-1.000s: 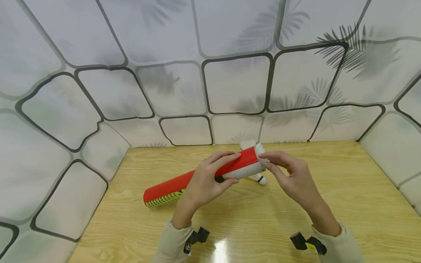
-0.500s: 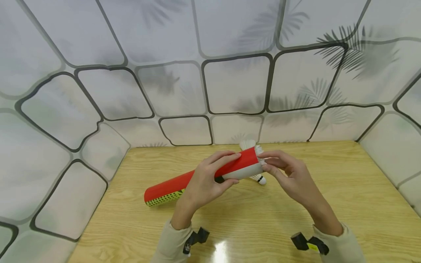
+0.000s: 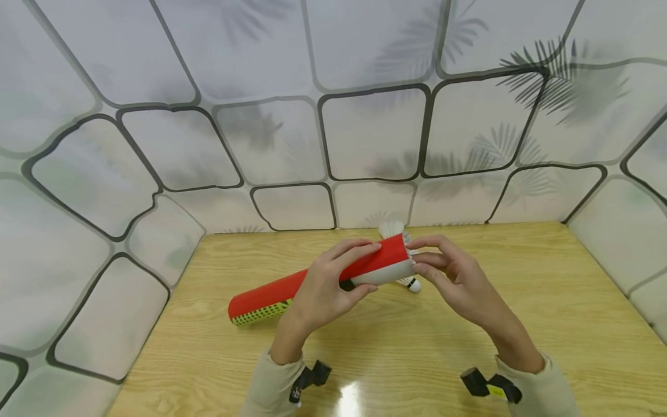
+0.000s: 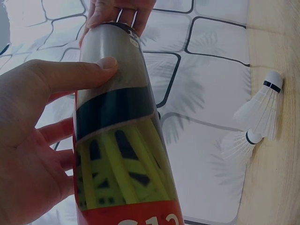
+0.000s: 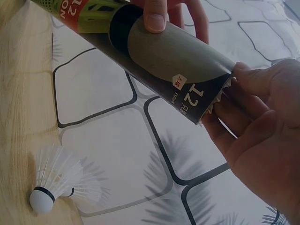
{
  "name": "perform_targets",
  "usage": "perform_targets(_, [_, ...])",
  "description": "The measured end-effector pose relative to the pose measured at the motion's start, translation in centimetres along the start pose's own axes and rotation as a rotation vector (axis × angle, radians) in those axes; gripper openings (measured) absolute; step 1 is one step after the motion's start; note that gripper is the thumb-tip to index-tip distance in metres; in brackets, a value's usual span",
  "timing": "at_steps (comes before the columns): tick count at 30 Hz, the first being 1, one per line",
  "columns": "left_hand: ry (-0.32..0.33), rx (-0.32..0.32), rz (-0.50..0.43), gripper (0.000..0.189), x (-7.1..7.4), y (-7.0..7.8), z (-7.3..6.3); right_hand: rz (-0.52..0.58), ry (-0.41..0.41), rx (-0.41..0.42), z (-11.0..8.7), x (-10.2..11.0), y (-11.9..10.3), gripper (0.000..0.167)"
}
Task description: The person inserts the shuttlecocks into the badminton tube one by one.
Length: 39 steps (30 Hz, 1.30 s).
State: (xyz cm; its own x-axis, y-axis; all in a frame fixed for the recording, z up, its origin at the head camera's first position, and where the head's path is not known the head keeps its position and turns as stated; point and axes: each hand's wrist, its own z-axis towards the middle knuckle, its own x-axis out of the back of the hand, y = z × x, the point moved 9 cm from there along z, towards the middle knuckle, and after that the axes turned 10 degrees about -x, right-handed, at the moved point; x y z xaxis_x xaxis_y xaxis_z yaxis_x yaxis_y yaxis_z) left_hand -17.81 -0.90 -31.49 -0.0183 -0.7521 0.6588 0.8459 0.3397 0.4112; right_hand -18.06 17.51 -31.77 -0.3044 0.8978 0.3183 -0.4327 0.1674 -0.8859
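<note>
Left hand (image 3: 330,281) grips a long, mainly red tube (image 3: 276,295) near the middle of the table (image 3: 375,353): thumb on the near side, the other fingers over the top and far side, curled snugly round it. The tube slants from its near left end to its farther right end; the right end stands raised off the wood (contact at the left end cannot be told).

Right hand (image 3: 458,284) is at the tube's right mouth, thumb at the near edge, index finger at the far edge, the others between. Finger spread is narrow, about the width of the mouth; whether they pinch anything cannot be told. A jagged white feather edge (image 5: 218,98) shows at the mouth, just beside those fingers.

Two more shuttlecocks lie on the table, partly hidden behind the tube's right part in the head view. The right-hand shuttlecock (image 4: 260,105) has a black band at its white cork; the left-hand shuttlecock (image 4: 238,143) lies close by it (touching or merely overlapping, unclear).

A wall covering (image 3: 375,133) with dark outlines and leaf shadows stands along the far side.
</note>
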Motion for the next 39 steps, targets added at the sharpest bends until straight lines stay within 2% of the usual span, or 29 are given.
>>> perform_targets(10, [0.0,-0.006,0.011,0.063,-0.3,0.1,0.0,0.052,-0.078,0.056,0.0,-0.5,-0.3,0.039])
perform_targets(24, [-0.015,0.001,0.012,0.065,-0.4,-0.3,0.0,0.084,-0.205,-0.047,0.2,-1.2,1.3,0.031])
perform_targets(27, [-0.028,0.009,0.013,0.064,-0.3,-0.6,-0.2,0.099,-0.196,-0.063,0.5,-1.1,1.5,0.033])
perform_targets(31, [-0.032,0.048,0.028,0.064,0.1,-1.5,-0.6,0.079,-0.139,-0.07,0.7,-0.6,1.7,0.035])
perform_targets(39, [0.014,0.092,0.063,0.068,1.6,-2.9,-1.1,0.004,-0.02,-0.007,0.7,0.8,1.9,0.034])
